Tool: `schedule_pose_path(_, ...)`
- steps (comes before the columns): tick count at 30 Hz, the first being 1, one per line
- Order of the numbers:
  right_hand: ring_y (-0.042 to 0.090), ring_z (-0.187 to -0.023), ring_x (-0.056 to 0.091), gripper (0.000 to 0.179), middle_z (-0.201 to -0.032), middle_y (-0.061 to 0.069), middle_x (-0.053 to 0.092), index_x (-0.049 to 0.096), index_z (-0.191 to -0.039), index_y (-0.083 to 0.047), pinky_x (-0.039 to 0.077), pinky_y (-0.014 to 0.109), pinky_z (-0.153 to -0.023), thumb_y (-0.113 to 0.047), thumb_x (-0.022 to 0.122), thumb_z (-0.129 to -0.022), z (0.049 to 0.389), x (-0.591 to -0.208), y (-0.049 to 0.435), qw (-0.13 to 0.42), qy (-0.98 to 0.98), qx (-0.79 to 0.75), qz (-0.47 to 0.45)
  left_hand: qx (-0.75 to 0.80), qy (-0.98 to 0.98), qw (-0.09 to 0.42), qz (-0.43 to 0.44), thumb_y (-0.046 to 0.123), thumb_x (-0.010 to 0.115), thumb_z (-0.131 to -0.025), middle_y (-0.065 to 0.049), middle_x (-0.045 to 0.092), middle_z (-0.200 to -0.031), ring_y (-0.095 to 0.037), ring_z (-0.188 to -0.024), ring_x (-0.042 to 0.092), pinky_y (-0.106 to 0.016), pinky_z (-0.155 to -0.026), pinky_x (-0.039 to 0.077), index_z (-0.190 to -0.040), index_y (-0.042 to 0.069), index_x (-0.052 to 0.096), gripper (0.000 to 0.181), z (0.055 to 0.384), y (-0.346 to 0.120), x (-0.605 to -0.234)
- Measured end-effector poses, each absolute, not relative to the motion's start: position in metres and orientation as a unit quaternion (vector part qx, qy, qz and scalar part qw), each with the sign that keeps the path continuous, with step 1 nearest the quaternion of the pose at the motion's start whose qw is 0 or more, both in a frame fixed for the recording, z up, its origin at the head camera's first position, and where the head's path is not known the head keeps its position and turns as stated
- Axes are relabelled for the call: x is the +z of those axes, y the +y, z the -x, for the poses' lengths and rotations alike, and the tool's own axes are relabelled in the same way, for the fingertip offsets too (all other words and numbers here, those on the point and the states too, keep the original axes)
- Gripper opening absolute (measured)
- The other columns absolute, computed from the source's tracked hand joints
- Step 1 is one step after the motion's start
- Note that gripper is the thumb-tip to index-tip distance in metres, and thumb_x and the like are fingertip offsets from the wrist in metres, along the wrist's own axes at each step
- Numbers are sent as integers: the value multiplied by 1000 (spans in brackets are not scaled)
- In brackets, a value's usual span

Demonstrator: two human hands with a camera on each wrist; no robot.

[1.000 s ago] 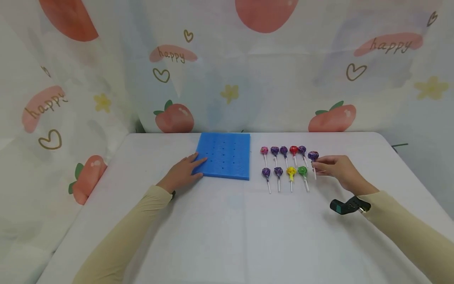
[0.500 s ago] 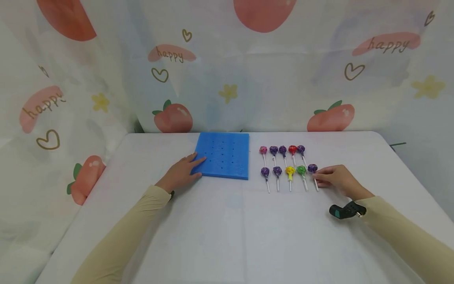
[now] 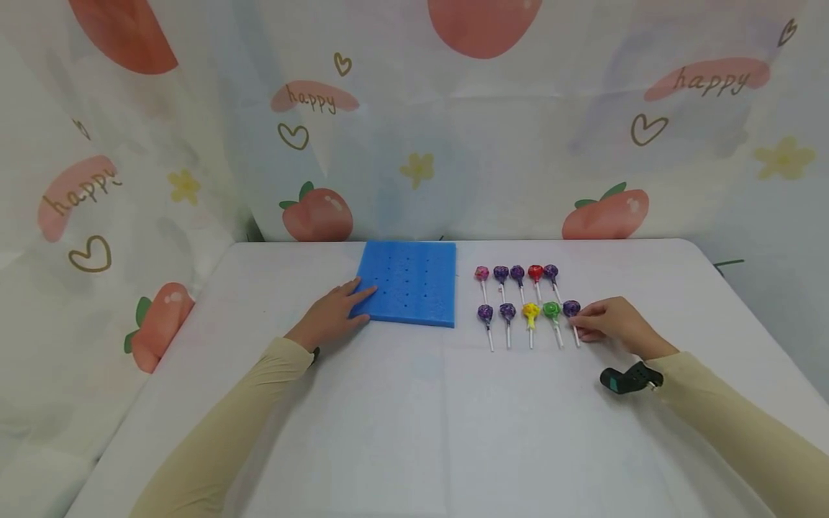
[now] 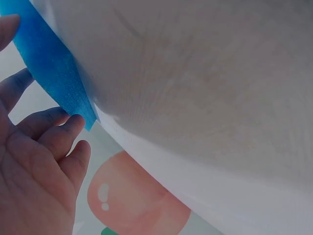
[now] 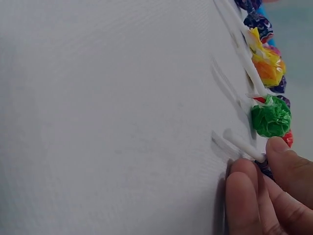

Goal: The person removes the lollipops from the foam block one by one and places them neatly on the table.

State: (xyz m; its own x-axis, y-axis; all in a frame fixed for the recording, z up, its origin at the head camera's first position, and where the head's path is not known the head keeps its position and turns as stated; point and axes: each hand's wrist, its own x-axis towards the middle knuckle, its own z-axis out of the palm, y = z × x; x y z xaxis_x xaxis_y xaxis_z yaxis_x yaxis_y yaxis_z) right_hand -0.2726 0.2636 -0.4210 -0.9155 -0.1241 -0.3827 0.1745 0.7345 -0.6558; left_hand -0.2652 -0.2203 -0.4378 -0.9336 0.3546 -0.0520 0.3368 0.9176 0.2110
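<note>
My right hand (image 3: 612, 325) pinches a purple-wrapped lollipop (image 3: 571, 309) at the right end of the front row. In the right wrist view thumb and fingers close on it just under the head, and its white stick (image 5: 243, 147) points out over the table. Beside it lies a green lollipop (image 3: 552, 310), then a yellow one (image 3: 531, 311). My left hand (image 3: 332, 315) rests with spread fingers on the left edge of a blue foam board (image 3: 421, 288) dotted with small holes. The left wrist view shows those fingers along the board's edge (image 4: 58, 68).
Two more purple lollipops (image 3: 508, 312) fill the left of the front row. Behind runs a back row with a pink (image 3: 482, 274), a red (image 3: 535, 273) and several purple lollipops. A printed curtain (image 3: 492, 165) hangs behind the white table (image 3: 388, 417).
My right hand has brought the purple lollipop from beside the back row toward me, down to the right end of the front row. My left hand has stayed on the board.
</note>
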Motion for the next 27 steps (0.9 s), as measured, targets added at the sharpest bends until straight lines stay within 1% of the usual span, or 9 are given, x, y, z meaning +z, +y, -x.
schedule_pose_path(3,8,-67,61,48,-72,-5,65,59,-114,12,52,18,-63,-28,66,-88,272,-419,264,209,909,-361,-11,91,978,41,-183,35,57,-93,-19,26,-154,-36,-141,29,-50,-112,31,-147,20,34,61,265,-220,-438)
schedule_pose_path(8,8,-66,61,44,-73,-3,65,61,-111,11,52,18,-63,-26,67,-87,270,-418,264,208,911,-356,-18,81,977,49,-190,35,56,-93,-19,24,-154,-37,-141,28,-50,-112,31,-148,20,32,62,265,-220,-436)
schedule_pose_path(14,9,-66,61,42,-80,3,67,60,-112,11,54,18,-63,-21,67,-87,270,-420,263,201,910,-362,-18,66,976,56,-198,35,56,-94,-18,23,-155,-37,-142,25,-50,-112,31,-149,20,30,63,265,-222,-435)
schedule_pose_path(18,9,-65,61,41,-83,6,67,60,-112,11,53,18,-62,-21,68,-86,270,-420,262,196,916,-349,-10,66,974,52,-209,36,55,-93,-19,24,-154,-37,-142,26,-50,-112,31,-148,19,31,62,266,-225,-435)
schedule_pose_path(23,9,-64,61,40,-79,4,66,61,-109,10,52,18,-61,-21,68,-86,271,-417,260,201,921,-335,-4,65,973,50,-217,36,55,-93,-19,26,-154,-38,-141,28,-50,-111,32,-148,20,32,61,268,-226,-435)
schedule_pose_path(27,9,-64,61,38,-75,2,66,62,-107,10,52,19,-63,-22,68,-87,272,-414,260,210,922,-326,-3,68,972,61,-215,36,56,-93,-19,25,-154,-38,-141,27,-51,-111,32,-148,20,31,62,268,-226,-431)
